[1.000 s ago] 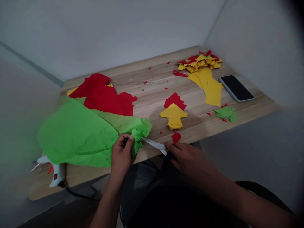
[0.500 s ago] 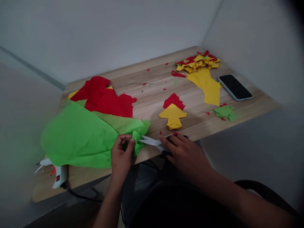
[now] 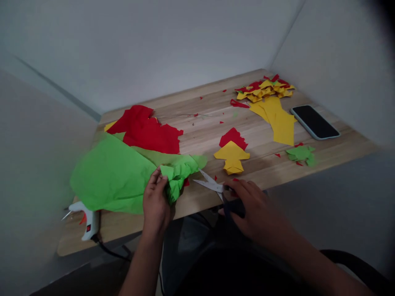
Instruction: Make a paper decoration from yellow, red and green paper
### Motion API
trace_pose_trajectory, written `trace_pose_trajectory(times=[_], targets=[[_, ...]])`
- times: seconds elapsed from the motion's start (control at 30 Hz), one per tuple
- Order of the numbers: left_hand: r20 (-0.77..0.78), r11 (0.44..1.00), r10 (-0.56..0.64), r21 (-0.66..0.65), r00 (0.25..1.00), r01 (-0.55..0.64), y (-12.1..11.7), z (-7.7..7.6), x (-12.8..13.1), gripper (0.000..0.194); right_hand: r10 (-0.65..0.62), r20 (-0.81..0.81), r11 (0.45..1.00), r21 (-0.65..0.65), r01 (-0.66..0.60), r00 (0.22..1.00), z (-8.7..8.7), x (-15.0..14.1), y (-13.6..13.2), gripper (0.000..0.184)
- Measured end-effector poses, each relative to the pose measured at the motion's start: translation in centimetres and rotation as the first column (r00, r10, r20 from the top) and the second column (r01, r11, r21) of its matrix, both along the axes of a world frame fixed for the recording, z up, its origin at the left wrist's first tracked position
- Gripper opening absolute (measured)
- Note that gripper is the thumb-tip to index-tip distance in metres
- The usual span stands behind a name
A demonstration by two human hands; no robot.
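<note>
Head view shows me both hands at work over the near edge of the table [image 3: 259, 131]. With the left hand [image 3: 156, 197], thumb and fingers are clamped on the green paper [image 3: 114, 172], pinching it where it bunches into folds close to the table's front edge. The rest of that sheet spreads flat to the left, overlapping the red paper [image 3: 151, 131] behind it and reaching to the glue gun [image 3: 90, 224] at the front left corner.

On the right hand [image 3: 253, 205], I see the fingers curled around the handles of the scissors [image 3: 212, 186]; the handles are partly hidden, so I cannot tell how each finger sits in the loops. The blades are spread and point left at the bunched folds. One tip lies right by the green edge, and I cannot tell whether it touches.

Just beyond the scissors lies a yellow cutout [image 3: 232, 154], overlapping a red piece [image 3: 233, 136]. Farther right I have yellow strips [image 3: 282, 125] next to the phone [image 3: 315, 122], a scrap pile [image 3: 265, 89] behind them, and green scraps [image 3: 300, 153] nearer the front.
</note>
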State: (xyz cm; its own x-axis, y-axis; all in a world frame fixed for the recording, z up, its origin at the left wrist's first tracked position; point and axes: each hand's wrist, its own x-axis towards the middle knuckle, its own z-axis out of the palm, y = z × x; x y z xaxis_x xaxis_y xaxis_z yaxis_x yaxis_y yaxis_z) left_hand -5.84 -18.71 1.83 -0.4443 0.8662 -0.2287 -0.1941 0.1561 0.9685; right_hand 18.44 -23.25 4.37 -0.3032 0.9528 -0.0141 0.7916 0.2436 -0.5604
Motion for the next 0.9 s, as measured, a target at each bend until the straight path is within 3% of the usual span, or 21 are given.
trace_pose_trajectory(times=[0.07,0.2,0.33,0.47,0.6,0.7,0.77,0.83,0.9], targets=[[-0.038,0.998,-0.047,0.03,0.998,0.048,0.5,1.2,-0.5,0.022,0.012,-0.012,1.0,-0.004,-0.012,1.0,0.1,-0.7,-0.3,0.047],[-0.295,0.991,-0.065,0.091,0.953,0.096,1.3,4.0,-1.9,0.015,0.026,-0.026,0.998,0.053,-0.024,0.999,0.2,-2.1,-0.3,0.05],[-0.585,0.98,-0.058,0.123,0.809,0.159,1.7,6.3,-3.1,0.017,-0.037,-0.021,0.985,0.166,0.04,0.999,0.9,-2.6,0.1,0.051],[-0.742,0.959,-0.121,0.086,0.659,0.272,1.9,7.7,-3.1,0.017,-0.073,0.047,0.96,0.275,0.058,0.996,2.1,-3.1,1.3,0.052],[-0.77,0.924,-0.187,0.074,0.61,0.376,1.6,8.1,-2.0,0.013,-0.034,0.127,0.956,0.295,-0.005,0.991,3.3,-4.0,3.6,0.051],[-0.76,0.91,-0.206,0.083,0.617,0.406,1.4,7.7,-1.7,0.013,0.07,0.188,0.967,0.227,-0.112,0.98,2.9,-4.6,5.2,0.043],[-0.727,0.923,-0.176,0.111,0.663,0.368,1.4,7.5,-2.0,0.013,0.122,0.188,0.974,0.168,-0.154,0.975,2.1,-4.8,5.8,0.042],[-0.645,0.95,-0.089,0.174,0.759,0.259,1.7,7.6,-2.3,0.014,0.119,0.148,0.982,0.128,-0.138,0.982,1.1,-4.7,6.0,0.043],[-0.433,0.964,0.002,0.24,0.901,0.113,2.2,8.0,-2.7,0.014,0.074,0.079,0.99,0.116,-0.083,0.994,0.4,-4.3,5.9,0.042]])
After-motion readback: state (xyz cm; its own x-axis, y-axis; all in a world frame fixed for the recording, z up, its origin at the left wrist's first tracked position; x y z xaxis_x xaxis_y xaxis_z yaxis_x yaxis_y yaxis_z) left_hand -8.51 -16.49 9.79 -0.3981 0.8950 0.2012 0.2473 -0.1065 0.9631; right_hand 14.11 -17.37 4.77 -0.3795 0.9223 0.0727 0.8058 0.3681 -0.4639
